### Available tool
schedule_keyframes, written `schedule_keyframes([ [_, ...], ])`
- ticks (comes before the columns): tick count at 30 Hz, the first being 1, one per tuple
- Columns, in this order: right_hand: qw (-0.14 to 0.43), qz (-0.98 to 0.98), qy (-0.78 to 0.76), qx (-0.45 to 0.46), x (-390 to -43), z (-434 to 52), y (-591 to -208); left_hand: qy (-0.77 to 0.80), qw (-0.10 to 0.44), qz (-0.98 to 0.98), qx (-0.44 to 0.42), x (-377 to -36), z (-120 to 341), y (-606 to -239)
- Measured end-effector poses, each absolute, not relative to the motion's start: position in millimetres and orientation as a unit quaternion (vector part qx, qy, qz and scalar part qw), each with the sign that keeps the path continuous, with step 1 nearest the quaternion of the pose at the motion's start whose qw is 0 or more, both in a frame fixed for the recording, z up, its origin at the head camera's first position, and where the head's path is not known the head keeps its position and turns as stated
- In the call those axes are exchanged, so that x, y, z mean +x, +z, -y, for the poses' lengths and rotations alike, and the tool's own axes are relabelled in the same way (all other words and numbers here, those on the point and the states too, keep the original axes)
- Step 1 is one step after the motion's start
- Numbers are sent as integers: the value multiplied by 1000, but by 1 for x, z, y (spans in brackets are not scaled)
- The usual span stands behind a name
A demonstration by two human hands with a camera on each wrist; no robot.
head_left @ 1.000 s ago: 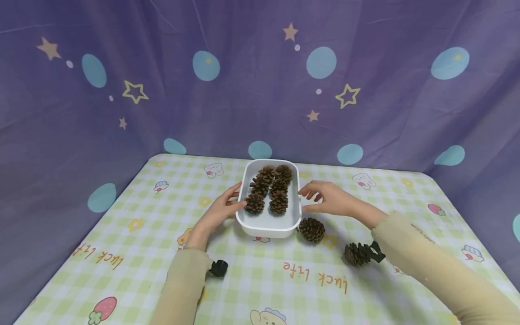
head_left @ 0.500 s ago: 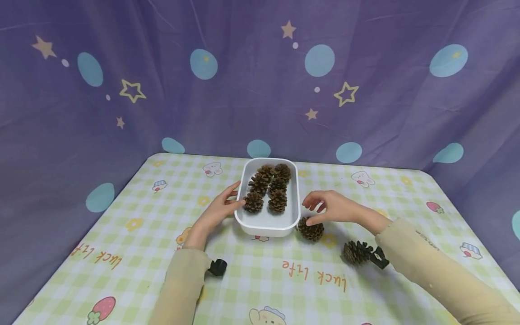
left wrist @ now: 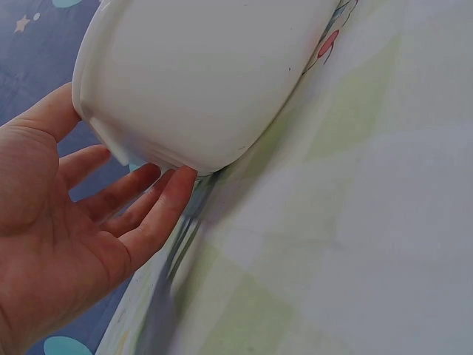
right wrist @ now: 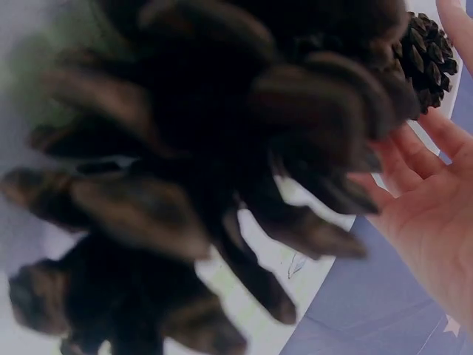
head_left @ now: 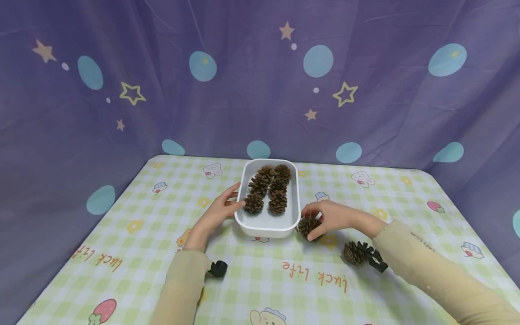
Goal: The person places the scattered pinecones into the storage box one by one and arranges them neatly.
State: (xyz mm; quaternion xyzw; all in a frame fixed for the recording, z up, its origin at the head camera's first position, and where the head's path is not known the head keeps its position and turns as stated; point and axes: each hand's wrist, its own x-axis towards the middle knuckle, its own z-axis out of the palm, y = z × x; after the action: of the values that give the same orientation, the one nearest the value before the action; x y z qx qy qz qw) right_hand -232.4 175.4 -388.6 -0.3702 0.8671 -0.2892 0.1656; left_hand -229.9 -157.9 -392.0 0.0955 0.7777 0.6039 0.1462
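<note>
The right hand (head_left: 331,216) holds a pine cone (head_left: 307,226) in its grip beside the white dish (head_left: 266,224). The left hand (head_left: 217,212) rests flat against the dish, fingers loose.

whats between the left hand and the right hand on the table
In the head view, the white tray of pine cones lies between them: the left hand touches its left wall, and the right hand grips a pine cone beside its right wall.
</note>
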Motion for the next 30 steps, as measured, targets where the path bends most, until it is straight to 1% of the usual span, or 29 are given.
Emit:
schedule_keyframes([
  [5,165,-871,-278,-371,-229,-176,-393,598,151,-782,90,-230,156,-397],
  [10,152,-873,-269,-377,-231,-176,-392,599,146,-783,84,-230,156,-396],
  [20,157,-875,-265,-373,-233,-182,-384,599,146,-782,93,-229,158,-391],
  [30,137,-876,-268,-376,-234,-188,-371,602,145,-780,91,-232,159,-394],
])
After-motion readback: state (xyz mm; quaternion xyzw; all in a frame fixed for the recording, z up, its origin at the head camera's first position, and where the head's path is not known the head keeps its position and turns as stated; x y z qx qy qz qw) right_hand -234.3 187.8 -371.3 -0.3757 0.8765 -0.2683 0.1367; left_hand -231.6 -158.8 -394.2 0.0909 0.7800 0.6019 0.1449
